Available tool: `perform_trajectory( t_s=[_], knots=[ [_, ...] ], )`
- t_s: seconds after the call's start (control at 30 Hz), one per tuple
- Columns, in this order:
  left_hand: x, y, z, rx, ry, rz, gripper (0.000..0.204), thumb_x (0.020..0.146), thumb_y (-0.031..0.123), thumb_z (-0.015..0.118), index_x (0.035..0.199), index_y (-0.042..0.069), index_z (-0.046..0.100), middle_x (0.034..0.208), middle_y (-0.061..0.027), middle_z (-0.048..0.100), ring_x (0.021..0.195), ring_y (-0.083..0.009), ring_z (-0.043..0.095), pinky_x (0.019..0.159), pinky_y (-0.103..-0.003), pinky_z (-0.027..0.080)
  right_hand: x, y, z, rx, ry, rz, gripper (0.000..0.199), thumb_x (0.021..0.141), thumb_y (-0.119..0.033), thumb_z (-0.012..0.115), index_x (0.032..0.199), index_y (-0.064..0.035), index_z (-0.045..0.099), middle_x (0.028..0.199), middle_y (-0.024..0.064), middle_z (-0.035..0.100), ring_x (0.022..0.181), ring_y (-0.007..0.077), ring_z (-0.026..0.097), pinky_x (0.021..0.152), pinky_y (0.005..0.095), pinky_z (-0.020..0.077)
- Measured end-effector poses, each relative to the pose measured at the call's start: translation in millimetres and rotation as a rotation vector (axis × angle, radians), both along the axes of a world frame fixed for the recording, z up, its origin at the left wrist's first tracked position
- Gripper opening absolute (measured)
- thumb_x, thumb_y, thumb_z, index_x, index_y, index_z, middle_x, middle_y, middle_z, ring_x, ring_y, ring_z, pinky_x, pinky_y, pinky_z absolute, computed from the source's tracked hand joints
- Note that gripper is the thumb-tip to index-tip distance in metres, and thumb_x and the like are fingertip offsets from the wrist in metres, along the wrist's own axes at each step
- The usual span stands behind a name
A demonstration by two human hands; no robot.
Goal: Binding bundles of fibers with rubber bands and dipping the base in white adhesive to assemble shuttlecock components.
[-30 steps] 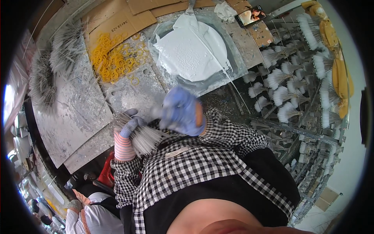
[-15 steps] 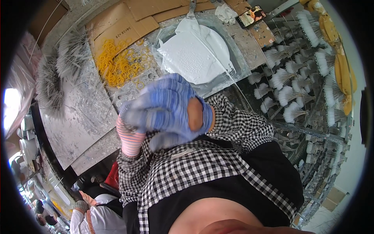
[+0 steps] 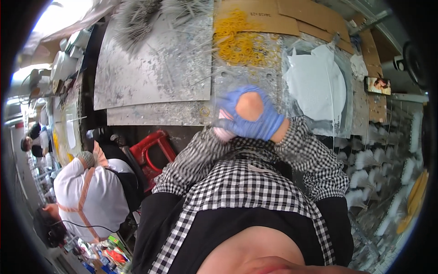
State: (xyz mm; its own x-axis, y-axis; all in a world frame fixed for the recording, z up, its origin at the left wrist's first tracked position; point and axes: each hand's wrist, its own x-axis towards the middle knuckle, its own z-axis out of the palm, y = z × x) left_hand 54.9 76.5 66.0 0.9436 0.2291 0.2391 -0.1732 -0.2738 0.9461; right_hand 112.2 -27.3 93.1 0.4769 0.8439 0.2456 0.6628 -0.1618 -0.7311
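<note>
My right hand (image 3: 267, 119), in a blue knitted glove with a large hole over its back, lies over my left hand (image 3: 223, 130) in front of my chest. The left wears a pink-striped glove with greyish fingers and is mostly covered. Motion smears the fingers of both, so whether anything is between them cannot be made out. Beyond the hands, at the table's near part, is a speckled board (image 3: 248, 80). Yellow rubber bands (image 3: 235, 39) lie heaped behind it. To the right spreads thick white paste (image 3: 317, 80) on a plastic-covered surface.
Grey bristle bundles (image 3: 137, 27) lie on a spattered sheet (image 3: 155, 68) at the left. Cardboard (image 3: 269, 18) and a phone (image 3: 378, 85) are farther back. A rack of white-tipped bundles (image 3: 376, 155) stands right. Lower left are a red stool (image 3: 153, 153) and another person (image 3: 98, 196).
The view has swung left, so the table's things sit farther right. My right hand's fingers, stretched out before, now look curled in over the left hand. More of the other person shows.
</note>
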Motion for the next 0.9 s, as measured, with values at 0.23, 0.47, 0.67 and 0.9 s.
perform_trajectory(
  t_s=[0.23,0.47,0.67,0.9],
  knots=[
    [-31,6,7,-0.683,0.097,-0.093,0.015,0.088,-0.002,0.069,0.102,0.001,0.063,0.093,-0.0080,0.071,0.088,-0.0175,0.072,0.077,-0.030,0.058,58,25,44,0.124,0.033,-0.182,0.033,0.086,-0.029,0.073,0.110,-0.0067,0.070,0.099,0.0137,0.069,0.095,0.0284,0.066,0.086,0.0393,0.0542],
    [-59,90,72,-0.525,0.375,0.078,0.014,0.089,0.003,0.071,0.101,0.002,0.064,0.087,-0.0052,0.071,0.082,-0.0131,0.069,0.075,-0.029,0.056,78,58,-66,-0.280,-0.605,-0.225,0.029,0.087,-0.016,0.061,0.114,-0.0105,0.066,0.099,0.0110,0.067,0.097,0.0289,0.063,0.083,0.0419,0.0532],
    [18,198,81,1.012,0.901,0.267,0.046,0.085,0.041,0.075,0.113,0.004,0.067,0.099,-0.0182,0.073,0.094,-0.0341,0.071,0.082,-0.043,0.056,65,66,-53,-0.286,-0.634,-0.080,0.024,0.085,-0.016,0.060,0.107,-0.0092,0.067,0.090,0.0111,0.063,0.090,0.0286,0.061,0.080,0.0424,0.0510],
    [55,234,42,1.085,1.106,0.078,0.048,0.083,0.040,0.073,0.118,0.006,0.066,0.114,-0.0192,0.070,0.109,-0.0337,0.067,0.092,-0.044,0.054,81,75,-26,-0.216,-0.595,-0.103,0.026,0.085,-0.020,0.060,0.108,-0.0121,0.069,0.089,0.0093,0.062,0.091,0.0272,0.060,0.082,0.0410,0.0491]
  ],
)
